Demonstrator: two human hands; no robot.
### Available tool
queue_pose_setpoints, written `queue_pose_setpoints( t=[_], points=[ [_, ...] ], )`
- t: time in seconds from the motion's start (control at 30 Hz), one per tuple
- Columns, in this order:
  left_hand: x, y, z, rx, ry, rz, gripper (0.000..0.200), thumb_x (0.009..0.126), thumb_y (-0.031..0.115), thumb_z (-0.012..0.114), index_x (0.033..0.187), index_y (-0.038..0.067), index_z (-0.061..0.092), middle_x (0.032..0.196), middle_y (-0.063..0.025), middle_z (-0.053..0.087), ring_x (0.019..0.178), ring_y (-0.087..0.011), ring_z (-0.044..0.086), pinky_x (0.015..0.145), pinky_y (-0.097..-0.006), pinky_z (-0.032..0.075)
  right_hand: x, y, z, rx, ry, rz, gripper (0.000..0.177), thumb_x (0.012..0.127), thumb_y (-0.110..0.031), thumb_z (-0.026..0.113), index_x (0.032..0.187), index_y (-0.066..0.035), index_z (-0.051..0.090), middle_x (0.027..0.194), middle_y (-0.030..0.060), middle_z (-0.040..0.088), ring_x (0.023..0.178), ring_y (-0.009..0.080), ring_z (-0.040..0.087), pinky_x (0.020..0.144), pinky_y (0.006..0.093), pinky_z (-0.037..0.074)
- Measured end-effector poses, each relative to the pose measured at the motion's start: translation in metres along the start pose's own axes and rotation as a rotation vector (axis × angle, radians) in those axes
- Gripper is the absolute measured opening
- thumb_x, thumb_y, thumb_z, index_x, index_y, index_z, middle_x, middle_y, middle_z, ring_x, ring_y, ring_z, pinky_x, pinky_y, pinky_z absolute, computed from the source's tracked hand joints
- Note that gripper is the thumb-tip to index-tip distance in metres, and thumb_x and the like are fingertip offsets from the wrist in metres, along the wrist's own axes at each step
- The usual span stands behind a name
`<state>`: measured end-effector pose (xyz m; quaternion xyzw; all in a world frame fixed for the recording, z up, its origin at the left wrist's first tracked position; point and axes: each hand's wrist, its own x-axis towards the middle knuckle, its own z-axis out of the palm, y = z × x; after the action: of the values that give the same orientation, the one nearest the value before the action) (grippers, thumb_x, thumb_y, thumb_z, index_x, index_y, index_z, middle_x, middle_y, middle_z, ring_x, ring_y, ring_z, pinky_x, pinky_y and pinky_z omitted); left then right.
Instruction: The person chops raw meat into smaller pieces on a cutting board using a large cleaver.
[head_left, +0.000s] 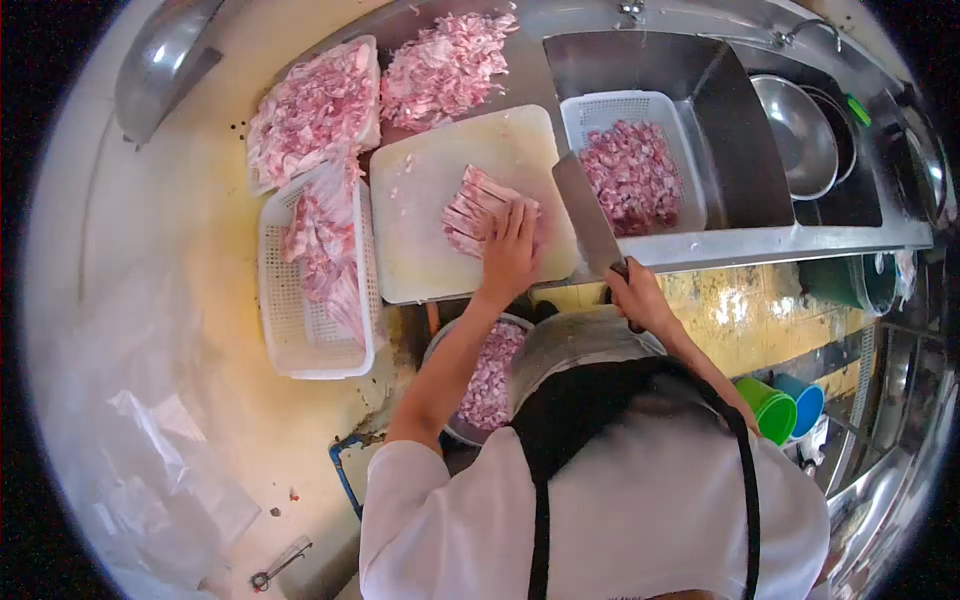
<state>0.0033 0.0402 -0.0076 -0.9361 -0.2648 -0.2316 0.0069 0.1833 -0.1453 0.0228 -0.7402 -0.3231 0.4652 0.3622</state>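
Observation:
Strips of pink raw meat [468, 208] lie side by side on the white cutting board [415, 262]. My left hand [512, 248] rests on their right part, fingers spread over the meat. To the right, my right hand [637, 292] is wrapped round the handle of a cleaver [590, 215]. Its broad blade points up and away, over the board's right edge and beside the white basket [693, 150] in the sink. Chopped meat pieces [632, 175] fill part of that basket.
Left of the board stands a white basket [272, 320] with large meat pieces. Behind it is a heaped tray of meat [318, 108], beside a loose meat pile [450, 68]. Below the counter sits a bowl of chopped meat [490, 380]. Metal bowls [797, 135] occupy the right sink.

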Motion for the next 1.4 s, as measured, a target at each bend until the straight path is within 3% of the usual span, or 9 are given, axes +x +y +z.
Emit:
queue_pose_setpoints(
  t=[0.3,0.5,0.77,0.83,0.93,1.0,1.13,1.23,1.4],
  points=[
    [0.002,-0.045,-0.003,0.014,-0.156,-0.071,0.039,0.077,0.013,0.063,0.116,0.01,0.059,0.123,-0.0123,0.055,0.122,-0.036,0.047,0.103,-0.0531,0.036,0.019,0.007,-0.015,-0.25,0.035,-0.085,0.046,0.093,-0.038,0.061,0.094,0.008,0.057,0.088,0.0337,0.063,0.088,0.0497,0.061,0.079,0.0534,0.046],
    [-0.031,-0.17,-0.006,0.103,-0.078,-0.187,0.026,0.078,0.009,0.061,0.104,0.008,0.062,0.111,-0.0142,0.061,0.111,-0.0367,0.053,0.1,-0.0501,0.038,0.009,0.008,-0.018,-0.221,-0.055,0.049,0.049,0.091,-0.04,0.061,0.096,0.009,0.061,0.088,0.0332,0.064,0.091,0.047,0.063,0.079,0.0525,0.048],
    [0.045,-0.039,0.001,0.018,-0.167,0.135,0.024,0.078,0.01,0.061,0.102,0.008,0.062,0.107,-0.0117,0.062,0.099,-0.0339,0.054,0.085,-0.0494,0.042,0.002,0.03,-0.021,-0.118,-0.064,-0.382,0.036,0.09,-0.03,0.063,0.105,0.002,0.057,0.079,0.0233,0.065,0.073,0.0401,0.063,0.068,0.0482,0.049],
    [0.05,-0.033,0.01,-0.051,-0.23,0.175,0.024,0.077,0.01,0.061,0.101,0.007,0.063,0.109,-0.011,0.062,0.098,-0.0342,0.053,0.083,-0.0498,0.042,-0.006,0.015,-0.018,-0.013,-0.098,-0.199,0.03,0.088,-0.026,0.064,0.098,0.002,0.055,0.071,0.0167,0.058,0.065,0.0313,0.06,0.062,0.0441,0.046],
    [0.067,-0.039,-0.007,-0.134,-0.059,0.117,0.021,0.078,0.007,0.064,0.099,0.005,0.063,0.104,-0.0094,0.065,0.09,-0.0292,0.059,0.077,-0.0442,0.047,-0.008,0.014,-0.016,0.074,-0.089,-0.034,0.024,0.087,-0.021,0.064,0.092,0.0,0.053,0.063,0.0093,0.053,0.058,0.0207,0.055,0.055,0.0384,0.044],
    [0.069,-0.042,-0.032,-0.711,0.179,-0.364,0.018,0.082,0.004,0.065,0.099,0.004,0.062,0.092,-0.0079,0.065,0.078,-0.0205,0.062,0.071,-0.034,0.051,-0.006,0.019,-0.017,0.048,-0.059,-0.042,0.023,0.087,-0.02,0.064,0.094,-0.001,0.053,0.064,0.0085,0.053,0.058,0.0189,0.055,0.055,0.0368,0.044],
    [0.017,-0.074,-0.036,-1.119,0.128,-0.691,0.012,0.087,0.007,0.064,0.096,0.0,0.062,0.081,-0.0052,0.062,0.071,-0.0126,0.061,0.067,-0.0292,0.051,0.006,0.024,-0.013,-0.14,0.027,-0.29,0.023,0.09,-0.02,0.063,0.099,-0.002,0.053,0.066,0.0088,0.053,0.057,0.0179,0.055,0.053,0.0357,0.044],
    [-0.031,-0.062,-0.014,-0.596,-0.057,-0.698,0.011,0.086,0.007,0.065,0.094,0.0,0.063,0.082,-0.0069,0.063,0.07,-0.015,0.061,0.067,-0.0315,0.051,0.008,0.01,-0.001,-0.086,0.089,-0.397,0.024,0.09,-0.019,0.063,0.1,-0.001,0.052,0.069,0.0111,0.055,0.059,0.0199,0.056,0.055,0.0382,0.045],
    [-0.05,-0.028,-0.027,-0.529,0.07,-0.652,0.009,0.084,0.006,0.065,0.092,0.001,0.063,0.082,-0.011,0.063,0.07,-0.0221,0.062,0.067,-0.0345,0.05,0.01,-0.024,0.014,-0.039,0.009,-0.348,0.027,0.089,-0.018,0.064,0.103,0.0,0.051,0.071,0.0173,0.056,0.063,0.0315,0.057,0.062,0.0435,0.046]
  ],
)
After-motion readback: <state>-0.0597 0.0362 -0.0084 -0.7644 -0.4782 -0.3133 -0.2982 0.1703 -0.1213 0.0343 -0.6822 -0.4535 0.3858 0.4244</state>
